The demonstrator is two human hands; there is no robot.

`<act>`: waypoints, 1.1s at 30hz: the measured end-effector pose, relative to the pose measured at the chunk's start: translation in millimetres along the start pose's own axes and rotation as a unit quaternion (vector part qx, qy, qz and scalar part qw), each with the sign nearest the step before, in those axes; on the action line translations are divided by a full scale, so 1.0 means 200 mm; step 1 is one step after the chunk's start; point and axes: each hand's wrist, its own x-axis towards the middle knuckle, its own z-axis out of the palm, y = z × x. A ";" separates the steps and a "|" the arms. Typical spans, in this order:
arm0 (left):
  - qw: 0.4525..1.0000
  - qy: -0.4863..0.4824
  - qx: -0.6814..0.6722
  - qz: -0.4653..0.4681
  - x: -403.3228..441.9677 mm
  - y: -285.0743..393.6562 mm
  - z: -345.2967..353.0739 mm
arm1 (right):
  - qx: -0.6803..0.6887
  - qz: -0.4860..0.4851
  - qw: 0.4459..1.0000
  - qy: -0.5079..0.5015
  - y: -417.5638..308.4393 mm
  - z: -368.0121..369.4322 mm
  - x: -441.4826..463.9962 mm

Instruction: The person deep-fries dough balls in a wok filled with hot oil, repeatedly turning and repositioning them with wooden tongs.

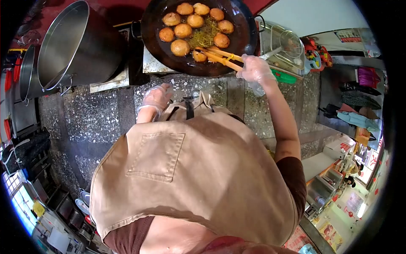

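Wearing a clear plastic glove, my right hand is closed around a pair of wooden tongs. Their tips reach into a large dark wok and touch or sit right beside a browned round fried ball at the near side. Several more golden-brown balls lie in the oil around a bubbling yellowish patch. My left hand, also gloved, hangs below the wok in front of the apron. Its fingers are loosely apart and hold nothing visible.
A big metal pot stands left of the wok, with another pot beyond it. Right of the wok, a wire skimmer rests over a tray. A green basin sits below that. The floor is speckled stone.
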 end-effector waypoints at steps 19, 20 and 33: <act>0.999 -0.011 0.030 0.001 0.03 -0.02 0.00 | -0.136 -0.016 0.974 0.180 0.08 0.15 0.04; 0.999 -0.015 0.030 0.001 0.04 -0.02 0.00 | -0.153 -0.059 0.954 0.251 0.12 0.19 0.06; 0.999 -0.013 0.026 -0.013 0.04 -0.03 0.01 | -0.138 -0.105 0.985 -0.019 0.11 -0.22 0.07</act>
